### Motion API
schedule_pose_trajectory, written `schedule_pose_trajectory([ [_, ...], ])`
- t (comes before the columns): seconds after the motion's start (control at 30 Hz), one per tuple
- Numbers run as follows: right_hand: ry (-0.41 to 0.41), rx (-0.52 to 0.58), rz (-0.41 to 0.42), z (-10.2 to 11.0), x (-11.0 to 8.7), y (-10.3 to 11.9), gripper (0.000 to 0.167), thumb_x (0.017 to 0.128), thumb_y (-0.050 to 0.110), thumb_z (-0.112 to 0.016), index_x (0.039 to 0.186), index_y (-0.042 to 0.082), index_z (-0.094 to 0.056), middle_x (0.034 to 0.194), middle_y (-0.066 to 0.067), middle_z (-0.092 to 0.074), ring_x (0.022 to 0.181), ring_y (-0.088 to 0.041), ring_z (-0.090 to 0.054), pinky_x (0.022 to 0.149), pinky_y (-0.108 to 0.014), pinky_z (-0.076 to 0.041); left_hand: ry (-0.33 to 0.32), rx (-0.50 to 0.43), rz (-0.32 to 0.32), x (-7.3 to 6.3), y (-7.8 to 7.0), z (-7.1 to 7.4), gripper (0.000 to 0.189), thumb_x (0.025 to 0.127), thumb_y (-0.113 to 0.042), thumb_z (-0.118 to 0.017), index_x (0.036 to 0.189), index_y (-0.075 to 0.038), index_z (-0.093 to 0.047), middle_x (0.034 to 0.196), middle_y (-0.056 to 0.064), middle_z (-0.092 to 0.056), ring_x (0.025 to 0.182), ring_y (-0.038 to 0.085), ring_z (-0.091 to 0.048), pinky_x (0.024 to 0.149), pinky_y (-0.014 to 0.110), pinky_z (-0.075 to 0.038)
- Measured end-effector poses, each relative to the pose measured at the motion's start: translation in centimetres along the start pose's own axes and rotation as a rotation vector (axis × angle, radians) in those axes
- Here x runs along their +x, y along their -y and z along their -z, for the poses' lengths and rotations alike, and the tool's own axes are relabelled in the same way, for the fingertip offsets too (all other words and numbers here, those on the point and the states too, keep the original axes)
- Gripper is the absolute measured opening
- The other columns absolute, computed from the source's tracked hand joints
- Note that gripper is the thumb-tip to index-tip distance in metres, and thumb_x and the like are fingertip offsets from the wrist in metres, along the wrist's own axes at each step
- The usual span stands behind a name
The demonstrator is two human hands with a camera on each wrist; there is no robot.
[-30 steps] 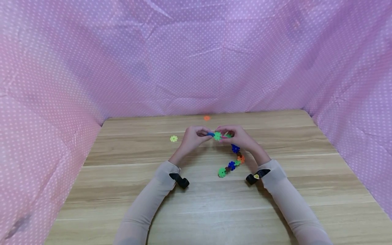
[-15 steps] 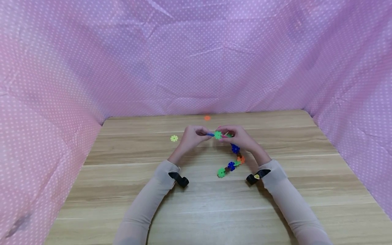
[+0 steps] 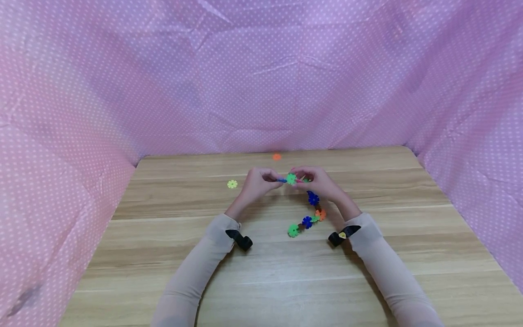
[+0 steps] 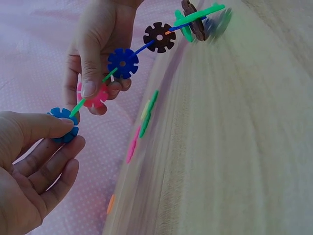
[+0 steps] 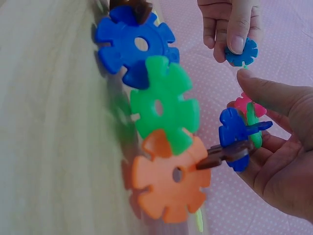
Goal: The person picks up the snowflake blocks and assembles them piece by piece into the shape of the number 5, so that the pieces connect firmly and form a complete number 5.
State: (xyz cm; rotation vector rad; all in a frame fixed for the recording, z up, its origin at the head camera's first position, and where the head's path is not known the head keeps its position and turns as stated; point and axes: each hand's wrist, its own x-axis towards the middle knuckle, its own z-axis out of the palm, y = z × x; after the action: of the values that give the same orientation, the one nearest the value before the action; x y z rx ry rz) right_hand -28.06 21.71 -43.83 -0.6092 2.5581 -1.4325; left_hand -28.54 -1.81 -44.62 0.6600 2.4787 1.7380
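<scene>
My left hand [image 3: 256,185] pinches a light blue notched plastic disc [image 5: 248,53] between thumb and fingers. Opposite it, my right hand [image 3: 322,182] holds a pink disc [image 4: 99,96] by thumb and fingertips. A green disc [image 3: 291,178] bridges the two, seen edge-on in the left wrist view. From the right hand the linked chain runs on through a dark blue disc [image 4: 128,69] and a brown disc [image 4: 152,37]. It hangs down toward the table, past an orange disc [image 5: 168,198], and ends in a green disc [image 3: 293,230] close to the tabletop.
A loose yellow disc [image 3: 232,184] lies left of the hands, and an orange disc [image 3: 277,156] near the table's back edge. The left wrist view also shows a green disc [image 4: 148,115] and a pink disc [image 4: 132,147]. Polka-dot cloth [image 3: 261,81] surrounds the wooden table [image 3: 261,290].
The chain's near end has swung slightly left, and the green disc between my hands has risen a little. Both hands keep their hold and have hardly moved.
</scene>
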Motion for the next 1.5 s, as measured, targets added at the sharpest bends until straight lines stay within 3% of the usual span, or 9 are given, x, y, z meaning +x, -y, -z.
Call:
schedule_pose_trajectory([
  [0.57, -0.014, -0.015, -0.008, -0.13, 0.09, -0.08, 0.04, 0.091, 0.013, -0.078, 0.129, 0.005, -0.067, 0.111, -0.015, -0.072, 0.101, -0.026, -0.065, 0.079, -0.025, -0.05, -0.04, 0.003, -0.009, -0.02, 0.29, -0.31, 0.008, 0.085, -0.003, -0.082, 0.092, -0.005, -0.08, 0.093, 0.011, -0.079, 0.078, 0.012, -0.072, 0.071, 0.022, -0.06],
  [0.9, 0.007, 0.0, -0.024, -0.34, 0.16, -0.14, 0.044, 0.092, -0.001, -0.073, 0.134, -0.008, -0.06, 0.115, -0.028, -0.069, 0.106, -0.042, -0.062, 0.076, -0.022, -0.05, -0.051, 0.015, -0.003, -0.06, 0.15, -0.27, 0.008, 0.085, -0.005, -0.082, 0.092, -0.005, -0.08, 0.091, 0.01, -0.079, 0.077, 0.01, -0.071, 0.07, 0.02, -0.059],
  [1.2, 0.019, 0.016, 0.006, 0.05, 0.02, -0.24, 0.036, 0.091, 0.007, -0.077, 0.126, 0.002, -0.07, 0.125, -0.018, -0.07, 0.108, -0.031, -0.065, 0.086, -0.035, -0.054, -0.044, 0.009, -0.008, -0.05, 0.09, -0.2, 0.008, 0.084, -0.006, -0.083, 0.092, -0.005, -0.08, 0.093, 0.011, -0.079, 0.08, 0.013, -0.073, 0.072, 0.022, -0.06],
  [1.5, 0.038, -0.009, 0.04, 0.15, -0.05, -0.1, 0.035, 0.091, 0.007, -0.076, 0.126, 0.004, -0.07, 0.12, -0.017, -0.072, 0.105, -0.031, -0.066, 0.082, -0.03, -0.054, -0.04, 0.007, 0.016, -0.03, 0.04, -0.06, 0.008, 0.085, -0.006, -0.082, 0.091, -0.005, -0.08, 0.094, 0.011, -0.079, 0.081, 0.014, -0.074, 0.071, 0.021, -0.06],
])
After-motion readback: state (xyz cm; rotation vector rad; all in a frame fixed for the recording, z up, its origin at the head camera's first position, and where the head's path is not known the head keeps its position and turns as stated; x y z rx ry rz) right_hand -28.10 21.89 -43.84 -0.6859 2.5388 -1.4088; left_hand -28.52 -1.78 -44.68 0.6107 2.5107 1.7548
